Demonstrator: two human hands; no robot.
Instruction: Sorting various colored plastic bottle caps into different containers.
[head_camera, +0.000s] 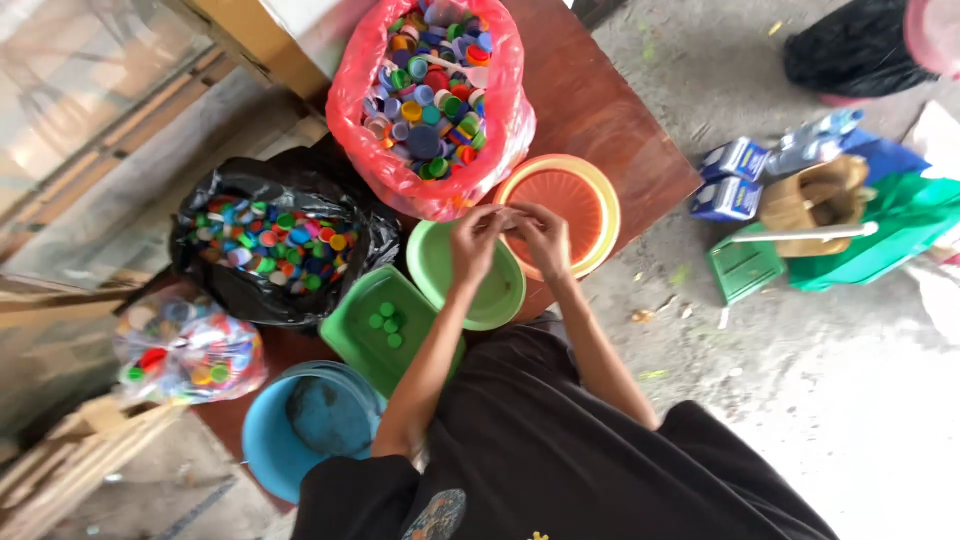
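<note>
Two bowls under my hands, a small pale piece pinched between them

My left hand (473, 243) and right hand (543, 238) meet fingertip to fingertip on a small whitish piece (510, 218), too small for me to tell more; it sits above where the round light green bowl (498, 297) and the orange bowl with a yellow rim (586, 190) touch on the brown table, both bowls upright, the green one nearer me

red bag (360, 110) blocks ahead; bare tabletop (600, 110) open at right.
</note>
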